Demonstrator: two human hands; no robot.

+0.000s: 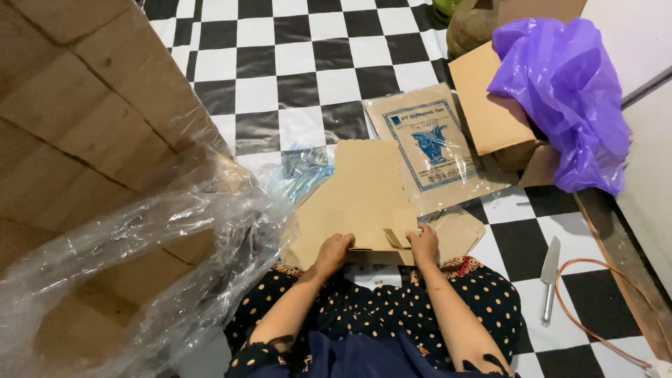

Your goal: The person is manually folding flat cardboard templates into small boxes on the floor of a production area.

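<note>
Head view, looking down at a seated person's lap and a black-and-white checked floor (294, 77):

- Left hand (332, 250): fingers curled over the near edge of a flat brown cardboard sheet (357, 199), gripping it.
- Right hand (424, 243): pressed on the same edge beside a small raised tab (393, 239); fingers closed on the card.
- Cardboard sheet: lies flat on the floor just ahead of the knees, partly over a second rounded card piece (458, 231).
- Step in hand, by judgement: folding or working the tab along the near edge; the next move would call for both hands holding the sheet steady while the fold is creased.
- Brown printed packet (430, 150): flat in clear wrap, touching the sheet's far right corner.
- Open cardboard box (490, 105): a purple plastic bag (567, 98) spills from it; contents hidden.
- Large cartons (77, 119), left: draped with clear plastic film (161, 245).
- Knife (549, 276) and an orange cable (602, 294): on the floor, right, well apart from the hands.
</note>
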